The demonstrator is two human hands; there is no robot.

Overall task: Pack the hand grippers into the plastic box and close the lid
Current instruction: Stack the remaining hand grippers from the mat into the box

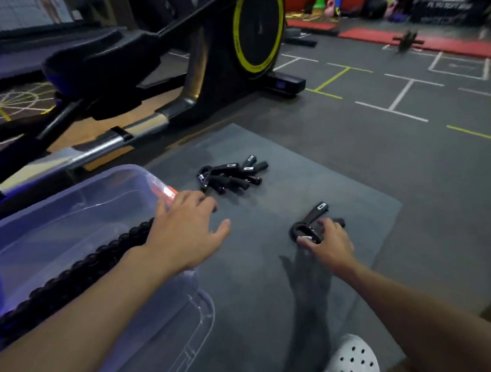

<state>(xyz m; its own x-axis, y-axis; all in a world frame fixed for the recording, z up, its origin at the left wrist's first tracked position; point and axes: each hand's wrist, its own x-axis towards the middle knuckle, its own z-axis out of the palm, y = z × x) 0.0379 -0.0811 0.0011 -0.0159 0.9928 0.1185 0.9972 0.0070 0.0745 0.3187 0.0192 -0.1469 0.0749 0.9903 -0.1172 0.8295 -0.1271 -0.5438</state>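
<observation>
A clear plastic box [71, 216] stands open at the left on the floor, with a thick black rope [73, 275] lying across its rim. Several black hand grippers [231, 175] lie in a pile on the grey mat [270, 269], just beyond the box's far corner. My left hand [190, 233] hovers over that corner with fingers relaxed, holding nothing. One more black hand gripper [310, 222] lies apart to the right. My right hand [329, 241] curls its fingers round this gripper's coiled end and handle.
An exercise bike [205, 61] with a yellow-rimmed wheel stands behind the box and mat. A white perforated clog [356, 358] shows at the bottom edge. Red mats [429, 42] and gym gear lie far back on the marked dark floor.
</observation>
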